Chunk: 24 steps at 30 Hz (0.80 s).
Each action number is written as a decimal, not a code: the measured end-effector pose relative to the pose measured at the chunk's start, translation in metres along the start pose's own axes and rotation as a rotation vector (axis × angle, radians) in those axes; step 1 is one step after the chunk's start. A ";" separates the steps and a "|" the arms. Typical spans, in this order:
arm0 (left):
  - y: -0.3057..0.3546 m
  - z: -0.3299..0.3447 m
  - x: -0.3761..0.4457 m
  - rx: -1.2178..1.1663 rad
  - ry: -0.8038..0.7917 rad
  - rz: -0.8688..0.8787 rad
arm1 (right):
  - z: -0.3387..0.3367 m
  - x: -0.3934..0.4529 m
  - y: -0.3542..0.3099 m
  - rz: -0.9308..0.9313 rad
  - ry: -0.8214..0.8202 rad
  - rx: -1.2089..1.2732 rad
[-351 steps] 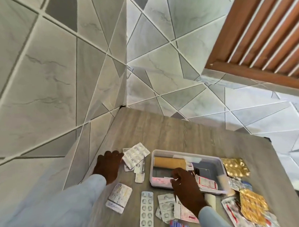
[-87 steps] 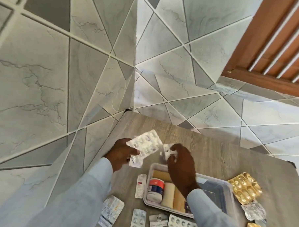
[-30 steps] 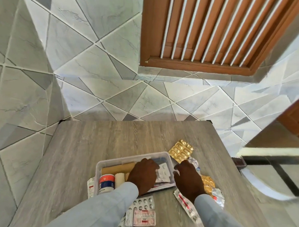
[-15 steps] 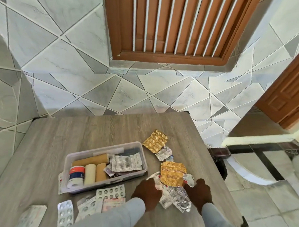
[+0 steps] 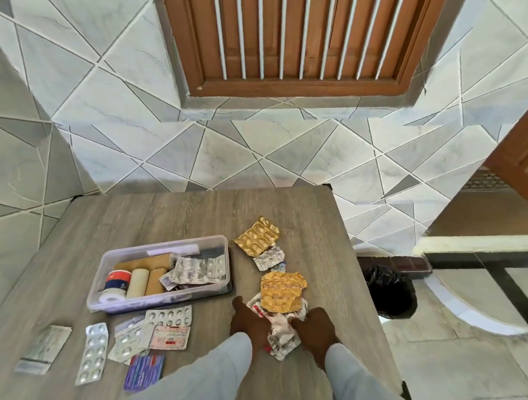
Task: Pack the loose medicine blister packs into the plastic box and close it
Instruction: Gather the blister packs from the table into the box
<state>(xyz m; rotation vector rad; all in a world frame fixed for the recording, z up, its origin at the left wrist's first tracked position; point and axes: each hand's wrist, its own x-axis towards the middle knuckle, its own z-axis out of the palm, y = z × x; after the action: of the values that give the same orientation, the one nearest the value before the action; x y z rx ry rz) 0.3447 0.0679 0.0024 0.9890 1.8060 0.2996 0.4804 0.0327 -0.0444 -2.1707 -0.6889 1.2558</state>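
Note:
The clear plastic box (image 5: 101, 283) stands open on the wooden table, with bandage rolls, a red-and-blue tub and silver blister packs (image 5: 199, 269) inside. To its right lies a pile of crumpled silver packs (image 5: 282, 333) topped by a gold pack (image 5: 283, 291). My left hand (image 5: 249, 324) and my right hand (image 5: 314, 327) press in on this pile from both sides. Another gold pack (image 5: 257, 239) lies farther back. More loose packs (image 5: 168, 315) lie in front of the box.
A silver strip (image 5: 93, 352), a flat sachet (image 5: 43, 352) and a purple pack (image 5: 144, 373) lie near the table's front left. The table's right edge (image 5: 362, 282) drops to a tiled floor with a black bag (image 5: 390, 291). A tiled wall stands behind.
My hands left the box, where blister packs now lie, and moved right to the crumpled pile. In the last half second they closed in on it from both sides.

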 end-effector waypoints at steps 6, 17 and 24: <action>-0.013 0.015 0.019 0.123 -0.030 0.017 | 0.008 0.024 0.024 -0.001 -0.107 0.064; -0.012 -0.004 0.004 0.272 0.138 0.079 | -0.010 -0.010 0.004 -0.007 -0.253 0.357; -0.017 -0.030 -0.006 -0.293 -0.266 -0.045 | -0.022 -0.020 0.010 0.097 -0.321 0.535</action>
<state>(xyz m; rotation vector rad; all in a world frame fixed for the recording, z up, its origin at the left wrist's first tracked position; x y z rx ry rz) 0.3111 0.0595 0.0102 0.7427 1.4910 0.3748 0.4923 0.0080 -0.0295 -1.5994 -0.3139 1.6394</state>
